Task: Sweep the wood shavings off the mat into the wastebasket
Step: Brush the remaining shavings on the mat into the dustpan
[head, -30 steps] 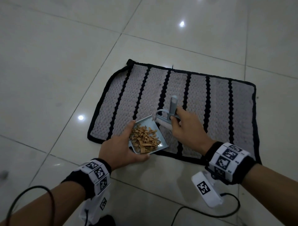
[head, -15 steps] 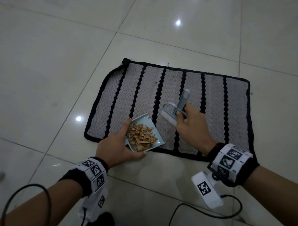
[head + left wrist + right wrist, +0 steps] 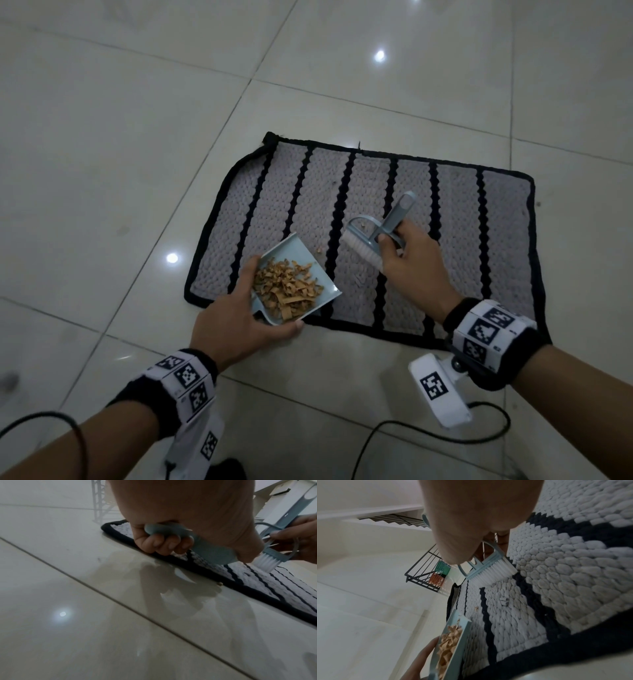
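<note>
left hand (image 3: pixel 233 322) grips loaded dustpan (image 3: pixel 301 274), right hand (image 3: pixel 411 263) grips brush (image 3: pixel 373 236); stray shaving (image 3: pixel 320 249) sits between them on mat (image 3: pixel 507 240).

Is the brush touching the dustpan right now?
Apart. In the head view, bare mat shows between the brush and the dustpan.

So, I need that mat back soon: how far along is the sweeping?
Mostly swept: the shavings sit piled in the dustpan, gripped by the left hand. The right hand holds the brush over the mat. A few crumbs remain; dumping is undone.
</note>
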{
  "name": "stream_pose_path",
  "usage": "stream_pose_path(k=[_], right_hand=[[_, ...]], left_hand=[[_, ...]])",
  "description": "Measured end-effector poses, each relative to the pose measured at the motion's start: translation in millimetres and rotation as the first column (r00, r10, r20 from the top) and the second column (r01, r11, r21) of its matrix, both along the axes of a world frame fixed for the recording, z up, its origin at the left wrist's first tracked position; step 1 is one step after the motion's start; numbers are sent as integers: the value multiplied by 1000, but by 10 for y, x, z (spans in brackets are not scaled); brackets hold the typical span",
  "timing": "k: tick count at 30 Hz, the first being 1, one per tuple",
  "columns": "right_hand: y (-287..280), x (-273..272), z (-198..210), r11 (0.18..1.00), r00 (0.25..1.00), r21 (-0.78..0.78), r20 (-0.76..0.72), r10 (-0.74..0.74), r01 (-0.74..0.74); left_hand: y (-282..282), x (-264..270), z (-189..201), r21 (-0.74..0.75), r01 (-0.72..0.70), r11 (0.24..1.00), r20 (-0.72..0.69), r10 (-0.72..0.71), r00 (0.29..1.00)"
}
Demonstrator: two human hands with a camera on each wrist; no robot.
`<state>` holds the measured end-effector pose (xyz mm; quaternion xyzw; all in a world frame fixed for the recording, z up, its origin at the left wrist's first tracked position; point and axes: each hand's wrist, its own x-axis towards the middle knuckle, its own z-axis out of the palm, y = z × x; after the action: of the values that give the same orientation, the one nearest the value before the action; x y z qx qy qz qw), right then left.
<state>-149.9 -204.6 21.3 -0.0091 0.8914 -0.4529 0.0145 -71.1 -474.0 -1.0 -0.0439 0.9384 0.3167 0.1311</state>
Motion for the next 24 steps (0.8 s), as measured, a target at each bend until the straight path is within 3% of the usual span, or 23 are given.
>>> stream_pose_path(k=[7, 14, 18, 24], right_hand=[[70, -6, -85, 999, 998, 33, -60, 22, -20], [-232, 77, -92, 977, 970, 83, -125, 208, -198], [-305, 53, -115, 967, 962, 167, -159, 220, -193], [-360, 21, -114, 962, 959, 173, -157, 237, -209]], left_hand=[[-303, 254, 81, -65, -138, 988, -3, 138, 990], [-153, 309, 64, -125, -62, 990, 81, 72, 994], [24, 136, 64, -174, 6, 985, 71, 6, 997], [99, 1, -26, -259, 52, 964, 85, -31, 996]])
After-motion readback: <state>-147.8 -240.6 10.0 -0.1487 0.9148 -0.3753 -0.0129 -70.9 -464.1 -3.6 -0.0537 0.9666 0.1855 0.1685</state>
